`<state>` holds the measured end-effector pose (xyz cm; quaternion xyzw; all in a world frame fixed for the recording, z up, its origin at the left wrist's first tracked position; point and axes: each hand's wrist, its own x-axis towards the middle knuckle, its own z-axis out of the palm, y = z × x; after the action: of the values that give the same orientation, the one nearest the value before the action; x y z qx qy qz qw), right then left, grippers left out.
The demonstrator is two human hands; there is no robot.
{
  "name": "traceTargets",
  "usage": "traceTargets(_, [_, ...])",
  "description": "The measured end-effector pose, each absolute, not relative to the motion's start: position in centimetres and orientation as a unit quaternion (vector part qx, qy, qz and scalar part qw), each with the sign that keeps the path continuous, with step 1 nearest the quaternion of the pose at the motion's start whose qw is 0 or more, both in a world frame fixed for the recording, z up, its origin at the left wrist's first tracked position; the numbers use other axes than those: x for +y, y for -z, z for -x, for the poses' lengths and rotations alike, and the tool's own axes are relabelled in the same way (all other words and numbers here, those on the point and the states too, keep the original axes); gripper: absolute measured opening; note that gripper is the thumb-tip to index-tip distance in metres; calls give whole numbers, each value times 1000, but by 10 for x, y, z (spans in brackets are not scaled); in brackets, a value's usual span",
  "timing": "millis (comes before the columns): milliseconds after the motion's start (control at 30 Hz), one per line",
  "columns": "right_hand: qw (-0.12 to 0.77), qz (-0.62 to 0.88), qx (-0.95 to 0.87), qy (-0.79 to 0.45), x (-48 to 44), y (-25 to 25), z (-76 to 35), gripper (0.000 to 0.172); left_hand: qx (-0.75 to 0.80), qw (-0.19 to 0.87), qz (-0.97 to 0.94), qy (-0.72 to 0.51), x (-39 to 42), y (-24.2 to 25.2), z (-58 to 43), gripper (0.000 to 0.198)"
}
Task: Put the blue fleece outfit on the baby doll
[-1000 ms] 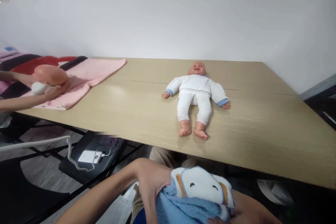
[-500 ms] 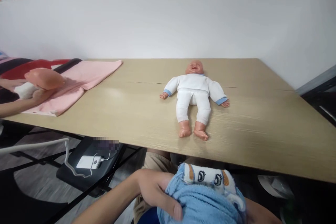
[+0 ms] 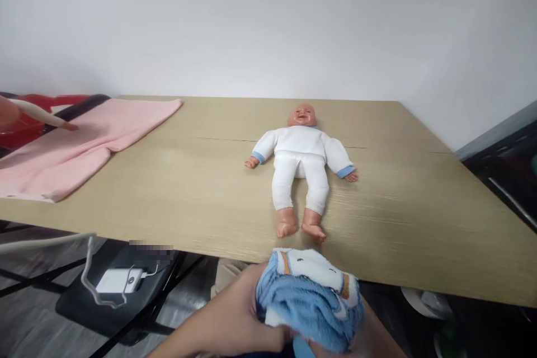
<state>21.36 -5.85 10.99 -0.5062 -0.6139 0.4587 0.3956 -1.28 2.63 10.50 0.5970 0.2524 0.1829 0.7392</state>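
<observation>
A bunched blue terry cloth (image 3: 308,302), with a white strip and an embroidered animal face on it, is held up at the table's front edge. My left hand (image 3: 247,319) grips its left side, the thumb bent toward the underside. On the other side my right hand (image 3: 371,327) has hold of the cloth, its fingers mostly covered by the fabric. Just beyond the cloth a baby doll (image 3: 300,159) lies face up on the table, arms spread. It wears a white suit with blue cuffs, and its feet are bare.
On the table (image 3: 201,179) at left lies a pink cloth (image 3: 121,123), beside part of another doll (image 3: 25,112) and a red item (image 3: 59,102). A black chair (image 3: 113,324) below carries a white power bank (image 3: 119,281) with a cable. A pale wall (image 3: 268,39) rises behind.
Both hands have brought the blue cloth left and closer to the doll's feet, and its face strip has folded back. The view has shifted; a co-worker's hands at left are out of sight.
</observation>
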Motion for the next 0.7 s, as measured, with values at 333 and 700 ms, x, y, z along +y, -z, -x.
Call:
traceTargets(333, [495, 626, -509, -323, -27, -105, -218, 35, 429, 509, -689, -285, 44, -110, -16, 22])
traceTargets(700, [358, 647, -584, -335, 3, -114, -229, 67, 486, 507, -688, -182, 65, -116, -4, 22])
